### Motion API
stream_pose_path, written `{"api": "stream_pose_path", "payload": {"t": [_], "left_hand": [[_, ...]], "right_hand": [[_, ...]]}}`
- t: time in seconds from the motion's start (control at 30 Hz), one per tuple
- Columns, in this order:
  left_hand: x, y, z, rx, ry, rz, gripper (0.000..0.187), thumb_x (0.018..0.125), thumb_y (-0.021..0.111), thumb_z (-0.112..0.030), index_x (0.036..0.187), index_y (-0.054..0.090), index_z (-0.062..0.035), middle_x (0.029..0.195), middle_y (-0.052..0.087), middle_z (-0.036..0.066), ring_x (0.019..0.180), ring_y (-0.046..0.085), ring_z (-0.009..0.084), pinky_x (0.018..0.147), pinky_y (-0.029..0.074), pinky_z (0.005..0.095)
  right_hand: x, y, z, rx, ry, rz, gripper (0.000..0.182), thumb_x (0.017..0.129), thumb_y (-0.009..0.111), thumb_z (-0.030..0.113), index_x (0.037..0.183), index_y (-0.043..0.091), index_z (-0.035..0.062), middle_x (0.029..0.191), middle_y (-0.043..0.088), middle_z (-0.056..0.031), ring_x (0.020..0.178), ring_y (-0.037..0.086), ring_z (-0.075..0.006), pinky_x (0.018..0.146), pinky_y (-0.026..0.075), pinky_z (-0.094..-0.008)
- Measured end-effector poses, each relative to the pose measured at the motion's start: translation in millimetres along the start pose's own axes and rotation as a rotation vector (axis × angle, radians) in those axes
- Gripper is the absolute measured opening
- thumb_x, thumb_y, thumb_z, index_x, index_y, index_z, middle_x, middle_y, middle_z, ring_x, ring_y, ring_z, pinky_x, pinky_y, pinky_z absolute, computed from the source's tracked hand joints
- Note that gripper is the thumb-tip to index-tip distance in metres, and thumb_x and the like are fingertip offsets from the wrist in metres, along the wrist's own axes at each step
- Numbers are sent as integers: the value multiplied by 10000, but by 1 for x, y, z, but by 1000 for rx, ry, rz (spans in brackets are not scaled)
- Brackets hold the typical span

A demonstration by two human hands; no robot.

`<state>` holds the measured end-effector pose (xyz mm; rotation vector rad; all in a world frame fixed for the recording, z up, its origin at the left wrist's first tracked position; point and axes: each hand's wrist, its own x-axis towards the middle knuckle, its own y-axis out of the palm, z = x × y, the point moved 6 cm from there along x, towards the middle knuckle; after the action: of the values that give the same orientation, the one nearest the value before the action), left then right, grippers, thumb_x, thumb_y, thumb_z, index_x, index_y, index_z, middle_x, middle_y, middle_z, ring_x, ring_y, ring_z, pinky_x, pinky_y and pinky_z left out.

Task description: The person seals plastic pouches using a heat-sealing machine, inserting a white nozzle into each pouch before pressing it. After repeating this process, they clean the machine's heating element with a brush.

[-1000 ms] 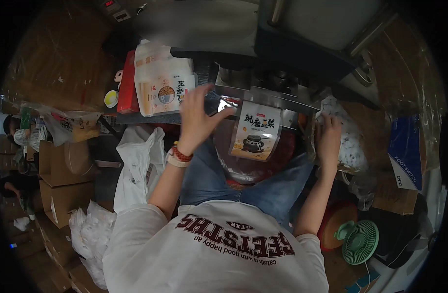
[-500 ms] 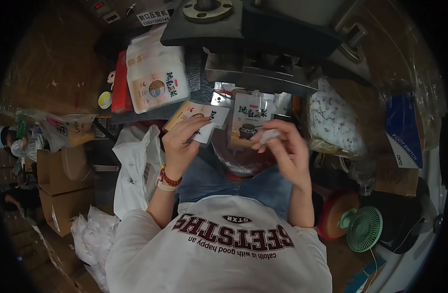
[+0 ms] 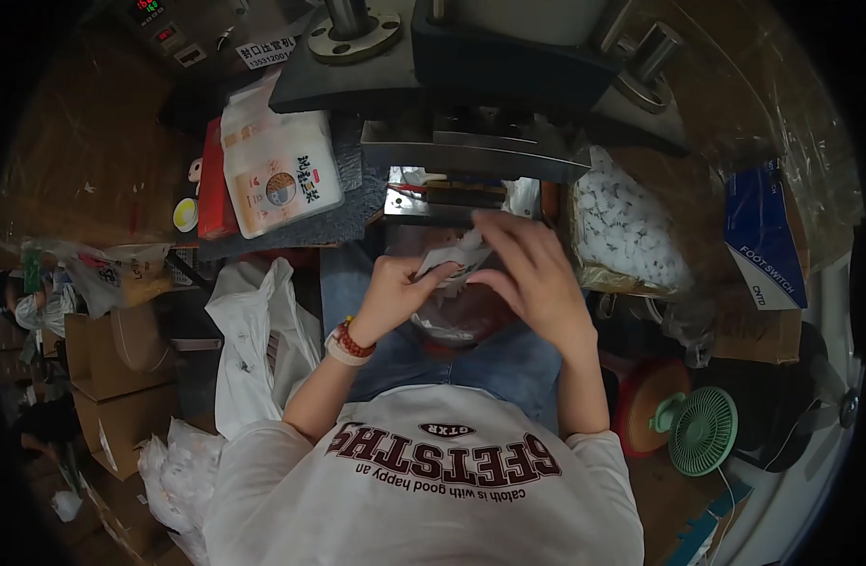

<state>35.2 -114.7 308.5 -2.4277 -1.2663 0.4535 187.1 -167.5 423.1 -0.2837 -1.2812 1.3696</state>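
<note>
The sealing machine (image 3: 471, 85) stands at the far edge of the work surface (image 3: 339, 212), directly ahead of the person. Left of it, a stack of pouches (image 3: 280, 170) lies on the surface beside a flat box (image 3: 212, 179). Right of the machine sits a tray of small packets (image 3: 631, 222), and further right a foot-switch carton (image 3: 763, 245). Both hands, left hand (image 3: 395, 292) and right hand (image 3: 527, 274), meet around a small pouch (image 3: 452, 259) just before the machine, above the lap. A fan (image 3: 702, 429) sits low right; bags (image 3: 258, 330) hang left.
</note>
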Motion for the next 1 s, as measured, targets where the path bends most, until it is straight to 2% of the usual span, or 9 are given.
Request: {"api": "stream_pose_path", "payload": {"t": [0.17,0.27,0.4,0.5,0.6,0.67,0.77,0.87,1.0], "left_hand": [[40,9,-11,-741,-157,-37,276,883,670,-207,990,671,49,888,699,80,768,659,107,616,515,232],[59,10,-5,-979,-283,41,305,873,673,-197,1023,629,65,972,689,118,815,685,164,706,541,265],[55,7,-4,-968,-312,-23,311,874,672,-203,1003,631,77,956,691,122,832,680,157,726,531,262],[50,-31,-2,-310,-248,-79,340,848,703,-291,1033,667,-7,916,704,50,801,673,149,686,523,263],[14,-98,-20,1079,60,-837,707,773,733,-425,1358,465,-132,1233,590,117,1171,542,285,1025,348,491],[-3,-114,26,1125,-7,-757,837,741,726,-486,1414,363,-146,1376,475,129,1305,409,293,1092,180,567],[-24,-104,40,808,215,-430,566,734,664,-89,1282,526,-112,1278,576,87,1185,538,289,993,410,420],[-38,-97,31,495,63,-369,492,651,552,64,1108,644,-92,1092,673,59,1066,621,262,874,495,341],[-45,-80,-22,514,397,-565,436,616,539,85,992,685,-80,976,702,44,984,657,248,813,521,330]], "right_hand": [[-29,-57,-70,-79,453,-357,252,836,649,96,1068,614,3,1051,614,-148,924,585,-338,811,467,-391],[-41,-27,-122,-483,524,-196,207,864,608,118,1025,631,-11,993,625,-152,896,585,-354,797,472,-410],[-51,-7,-143,-268,632,-31,223,883,569,121,1050,624,-16,964,621,-173,904,576,-365,804,468,-429],[-48,-10,-143,-306,507,-62,228,877,563,99,1066,623,-15,988,615,-191,891,573,-372,805,469,-429],[-52,-19,-134,-283,527,-168,231,905,546,93,1096,617,-17,1023,627,-173,908,603,-315,812,480,-376],[-62,-29,-130,155,610,-539,239,945,529,101,1136,601,-24,1078,642,-136,921,627,-216,830,485,-307],[-52,-24,-83,720,622,-674,283,966,534,133,1197,571,-25,1039,656,-102,883,599,-125,837,473,-265],[-34,-6,-33,1079,399,-508,300,913,581,23,1203,552,-49,1087,644,-179,942,619,-172,854,491,-295],[-12,17,-1,645,195,-283,362,824,614,-66,1180,573,-17,1095,630,-144,943,636,-204,798,522,-314]]}}
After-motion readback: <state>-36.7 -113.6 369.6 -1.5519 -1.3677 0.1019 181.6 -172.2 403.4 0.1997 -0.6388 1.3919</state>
